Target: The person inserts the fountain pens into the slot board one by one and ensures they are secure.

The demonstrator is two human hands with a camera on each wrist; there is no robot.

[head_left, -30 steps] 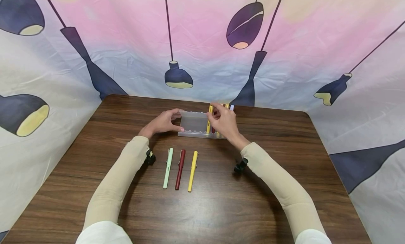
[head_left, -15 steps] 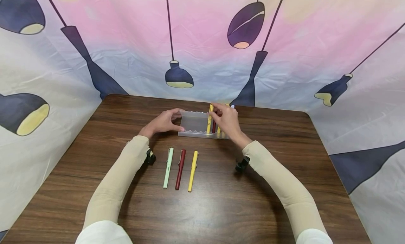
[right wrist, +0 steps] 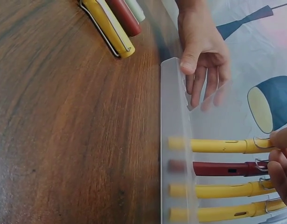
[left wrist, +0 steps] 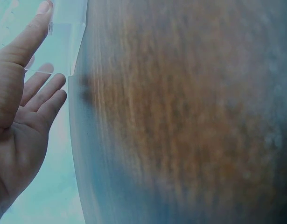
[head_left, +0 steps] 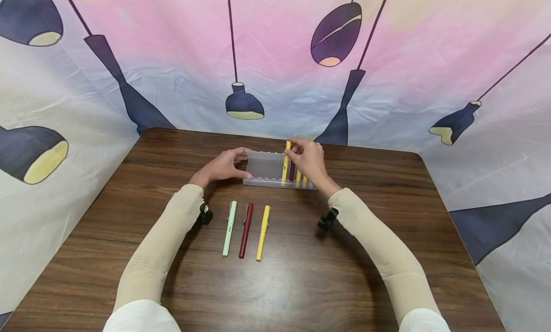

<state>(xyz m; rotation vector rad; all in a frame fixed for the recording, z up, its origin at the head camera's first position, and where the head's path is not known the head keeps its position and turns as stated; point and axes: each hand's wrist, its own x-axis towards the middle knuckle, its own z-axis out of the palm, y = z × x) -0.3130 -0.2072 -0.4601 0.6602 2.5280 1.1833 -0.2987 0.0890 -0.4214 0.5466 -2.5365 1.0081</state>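
Note:
A clear plastic pen rack (head_left: 263,168) with notched edges stands toward the back of the table. My left hand (head_left: 223,166) grips its left end, thumb (left wrist: 33,35) on the front edge and fingers behind the clear panel. My right hand (head_left: 309,160) pinches the cap end of a yellow pen (right wrist: 218,146), which leans in the rack with its lower end behind the front lip. Beside it in the rack stand a dark red pen (right wrist: 220,168) and two more yellow pens (right wrist: 222,190), partly covered by the right hand in the head view.
In front of the rack lie a mint green pen (head_left: 229,229), a dark red pen (head_left: 246,230) and a yellow pen (head_left: 263,233), roughly side by side on the wooden table (head_left: 301,284). A lamp-patterned cloth (head_left: 185,97) hangs behind the table.
My right hand has shifted slightly to the right and up, still at the yellow pen's top, and more of the neighbouring pens' lower ends shows. The left hand has stayed on the rack.

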